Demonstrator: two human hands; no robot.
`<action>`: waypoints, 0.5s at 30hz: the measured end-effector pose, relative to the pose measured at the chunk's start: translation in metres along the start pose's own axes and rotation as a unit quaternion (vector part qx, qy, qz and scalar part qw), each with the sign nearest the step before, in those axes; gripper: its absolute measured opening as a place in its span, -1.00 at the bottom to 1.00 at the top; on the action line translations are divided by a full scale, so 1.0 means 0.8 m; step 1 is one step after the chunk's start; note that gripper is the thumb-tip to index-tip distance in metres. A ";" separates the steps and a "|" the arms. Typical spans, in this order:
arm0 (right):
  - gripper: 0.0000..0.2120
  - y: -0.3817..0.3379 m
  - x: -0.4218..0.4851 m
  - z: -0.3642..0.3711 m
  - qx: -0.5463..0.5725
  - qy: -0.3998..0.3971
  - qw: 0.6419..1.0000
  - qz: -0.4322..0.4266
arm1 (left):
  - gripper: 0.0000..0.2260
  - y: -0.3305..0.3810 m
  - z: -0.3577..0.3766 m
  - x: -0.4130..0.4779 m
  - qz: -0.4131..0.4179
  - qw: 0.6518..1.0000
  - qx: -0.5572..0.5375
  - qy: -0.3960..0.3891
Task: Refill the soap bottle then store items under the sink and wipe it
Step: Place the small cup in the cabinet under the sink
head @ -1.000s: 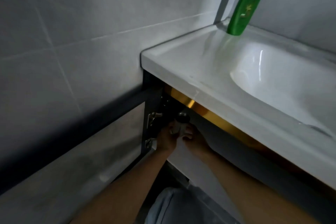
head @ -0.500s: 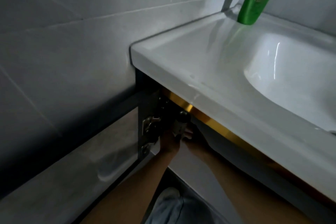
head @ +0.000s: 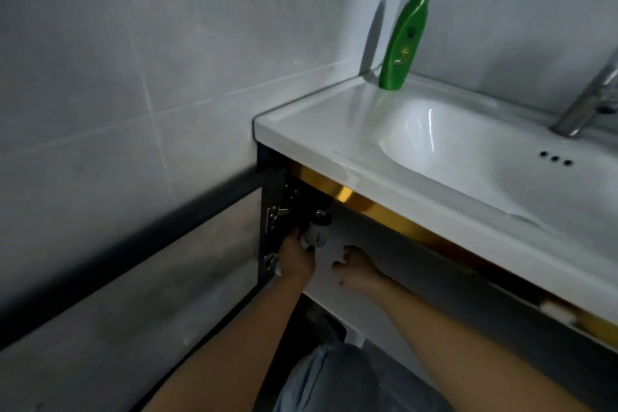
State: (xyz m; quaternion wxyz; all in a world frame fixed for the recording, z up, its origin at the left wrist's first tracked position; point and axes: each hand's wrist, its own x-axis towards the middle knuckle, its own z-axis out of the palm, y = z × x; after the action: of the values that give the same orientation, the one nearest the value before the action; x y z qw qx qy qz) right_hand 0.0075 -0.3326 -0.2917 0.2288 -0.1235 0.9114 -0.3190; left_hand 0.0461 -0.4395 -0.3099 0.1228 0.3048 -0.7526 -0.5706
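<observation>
A small white soap bottle with a dark pump top stands upright just inside the cabinet under the sink, at its left end. My left hand grips the bottle's lower part from the left. My right hand rests on the white cabinet shelf a little right of the bottle, fingers loosely curled and holding nothing. The cabinet's inside behind the bottle is dark. A green bottle stands upright in the back left corner of the white sink.
The cabinet door hangs open to the left along the tiled wall, with metal hinges on the frame. A gold strip runs under the sink's front edge. A chrome faucet stands at the back right. My knee is below.
My right hand has come off the soap bottle and moved right onto the shelf. My left hand still holds the bottle. The view has pulled back, showing the basin and faucet.
</observation>
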 end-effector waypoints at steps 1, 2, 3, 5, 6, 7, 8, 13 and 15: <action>-0.51 -0.005 -0.010 -0.003 0.001 0.001 1.000 -0.004 | -0.59 0.002 -0.008 -0.006 0.026 1.000 0.007 0.006; -0.52 -0.011 -0.019 -0.005 -0.001 0.005 1.000 -0.004 | -0.62 0.006 -0.016 -0.011 0.022 1.000 0.006 0.008; -0.54 -0.019 -0.038 -0.007 0.003 0.007 1.000 0.001 | -0.65 0.006 -0.021 -0.018 0.039 0.999 0.000 0.013; -0.62 -0.032 -0.065 -0.012 -0.010 0.010 1.000 -0.009 | -0.75 0.015 -0.040 -0.038 0.053 0.998 -0.029 0.020; -0.72 -0.039 -0.079 -0.014 -0.015 0.016 1.000 -0.022 | -0.78 0.022 -0.047 -0.048 0.058 0.997 -0.052 0.014; -0.83 -0.047 -0.090 -0.018 -0.018 0.020 0.999 -0.031 | -0.77 0.027 -0.054 -0.058 0.070 0.996 -0.059 0.011; -0.89 -0.054 -0.104 -0.020 -0.010 0.025 0.999 -0.037 | -0.74 0.039 -0.067 -0.077 0.073 0.996 -0.054 0.005; -0.68 -0.091 -0.163 -0.035 0.066 0.067 0.993 -0.070 | -0.62 0.078 -0.114 -0.131 0.124 0.991 -0.038 0.032; -0.55 -0.105 -0.176 -0.041 0.085 0.072 0.990 -0.082 | -0.62 0.090 -0.123 -0.135 0.137 0.989 -0.026 0.041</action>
State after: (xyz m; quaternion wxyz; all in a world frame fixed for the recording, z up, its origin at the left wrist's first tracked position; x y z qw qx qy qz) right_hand 0.1195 -0.3275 -0.1683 0.1452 -0.1543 0.8821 -0.4207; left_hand 0.1606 -0.4404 -0.1940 0.2391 0.2184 -0.7663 -0.5550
